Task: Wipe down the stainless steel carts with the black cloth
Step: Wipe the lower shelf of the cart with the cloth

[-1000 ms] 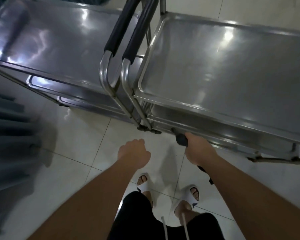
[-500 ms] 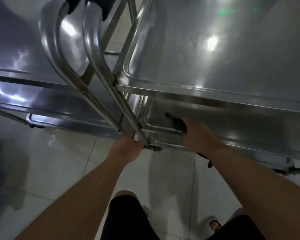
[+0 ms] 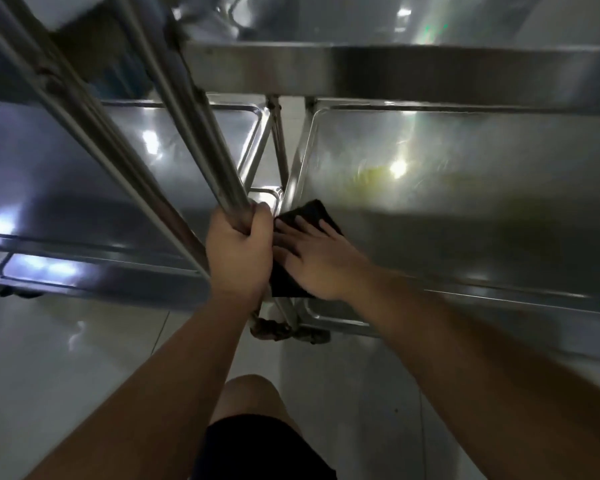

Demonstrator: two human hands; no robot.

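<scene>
Two stainless steel carts stand side by side, seen from low down under their top shelves. My right hand (image 3: 314,256) lies flat, fingers spread, pressing the black cloth (image 3: 309,213) onto the near left corner of the right cart's lower shelf (image 3: 465,188). My left hand (image 3: 239,251) is closed around the slanted steel handle tube (image 3: 201,140) of the right cart, just left of the cloth. The left cart's lower shelf (image 3: 66,174) is at the left. Part of the cloth is hidden beneath my right palm.
The right cart's top shelf edge (image 3: 395,71) runs overhead across the view. A second slanted tube (image 3: 84,109) crosses at the left. A caster (image 3: 274,329) sits below my hands on the pale tiled floor (image 3: 66,375). My knee (image 3: 250,396) is at the bottom.
I have crouched lower and closer. My right hand moved forward and flattened the cloth onto the lower shelf. My left hand slid up and gripped the handle tube.
</scene>
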